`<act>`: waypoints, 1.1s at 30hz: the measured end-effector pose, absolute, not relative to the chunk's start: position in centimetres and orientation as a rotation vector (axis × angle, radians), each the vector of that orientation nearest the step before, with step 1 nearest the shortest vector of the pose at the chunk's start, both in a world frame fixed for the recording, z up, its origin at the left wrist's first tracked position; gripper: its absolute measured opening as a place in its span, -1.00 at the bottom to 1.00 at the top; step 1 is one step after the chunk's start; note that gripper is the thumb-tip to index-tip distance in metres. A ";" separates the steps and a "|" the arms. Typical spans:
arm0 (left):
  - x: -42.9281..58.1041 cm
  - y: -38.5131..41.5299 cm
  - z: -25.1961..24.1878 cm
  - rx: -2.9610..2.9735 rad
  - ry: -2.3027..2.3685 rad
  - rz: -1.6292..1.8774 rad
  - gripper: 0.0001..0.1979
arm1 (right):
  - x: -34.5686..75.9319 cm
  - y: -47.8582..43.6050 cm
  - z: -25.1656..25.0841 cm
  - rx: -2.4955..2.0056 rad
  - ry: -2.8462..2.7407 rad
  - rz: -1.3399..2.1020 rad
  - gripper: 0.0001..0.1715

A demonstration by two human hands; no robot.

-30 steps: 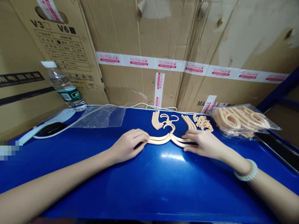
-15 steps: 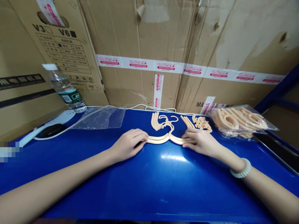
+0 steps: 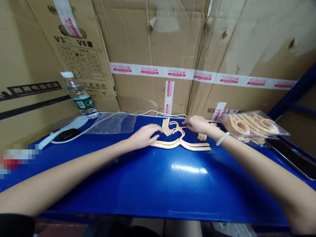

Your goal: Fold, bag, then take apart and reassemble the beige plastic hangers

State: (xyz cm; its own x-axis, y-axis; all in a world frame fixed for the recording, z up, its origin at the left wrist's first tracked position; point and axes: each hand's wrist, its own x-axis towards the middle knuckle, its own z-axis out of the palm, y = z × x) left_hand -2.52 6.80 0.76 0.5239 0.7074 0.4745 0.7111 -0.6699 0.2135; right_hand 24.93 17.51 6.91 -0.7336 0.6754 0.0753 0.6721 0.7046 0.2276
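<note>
Two smooth, beige, bow-shaped hangers with curled tops lie side by side on the glossy blue surface. Unlike in the earlier view, the right hand is off their right ends and back by slim, loose hooks. The left hand's grip is spread near their left ends; whether the right grip pinches a hook, I cannot tell.
</note>
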 end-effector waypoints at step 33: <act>-2.1 8.3 1.6 -2.664 -1.295 -0.919 -0.79 | 26.1 9.5 5.1 1.664 3.581 -1.313 -0.54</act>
